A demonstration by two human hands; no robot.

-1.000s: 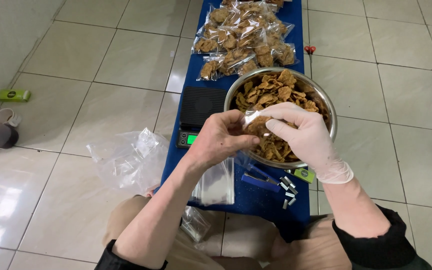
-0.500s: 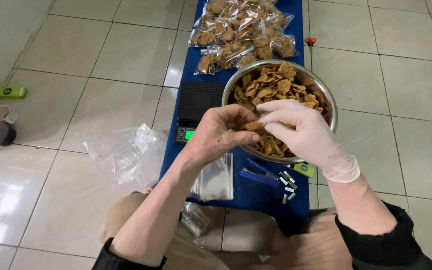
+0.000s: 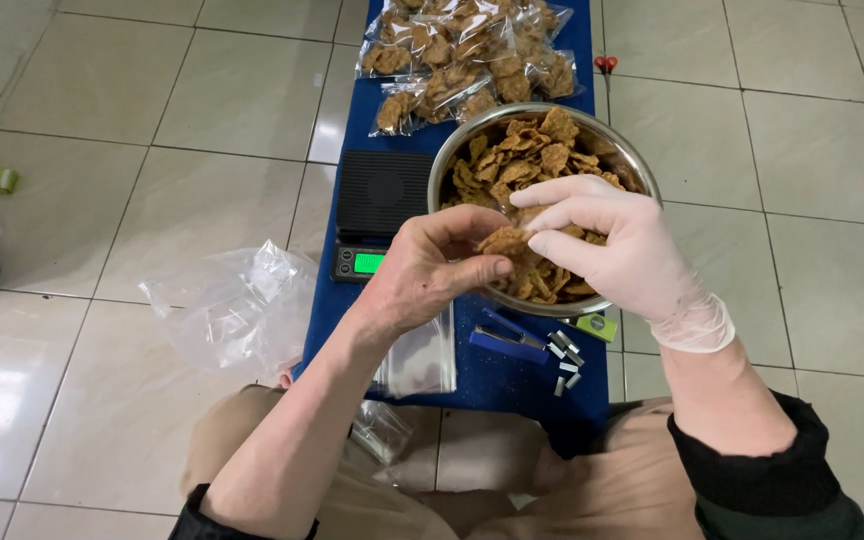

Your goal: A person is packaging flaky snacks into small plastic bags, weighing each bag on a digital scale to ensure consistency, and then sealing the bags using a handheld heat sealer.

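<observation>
My bare left hand (image 3: 432, 272) and my gloved right hand (image 3: 617, 250) meet above the near rim of a steel bowl (image 3: 644, 170) full of brown crackers (image 3: 527, 150). The right fingers pinch a small bunch of crackers (image 3: 505, 240) and press it against the left fingertips. My left hand is curled around the mouth of a small clear bag (image 3: 420, 352), which hangs down below it over the blue table (image 3: 497, 385); the grip itself is partly hidden.
A black scale (image 3: 384, 195) with a lit green display stands left of the bowl. Filled cracker bags (image 3: 472, 50) lie at the far end. A blue stapler (image 3: 507, 340) and staple strips (image 3: 564, 358) lie near me. Loose clear bags (image 3: 237, 305) lie on the tiled floor.
Both hands stay together over the bowl's near edge. The right fingers have pushed the crackers closer to the left fingertips. The view has shifted slightly.
</observation>
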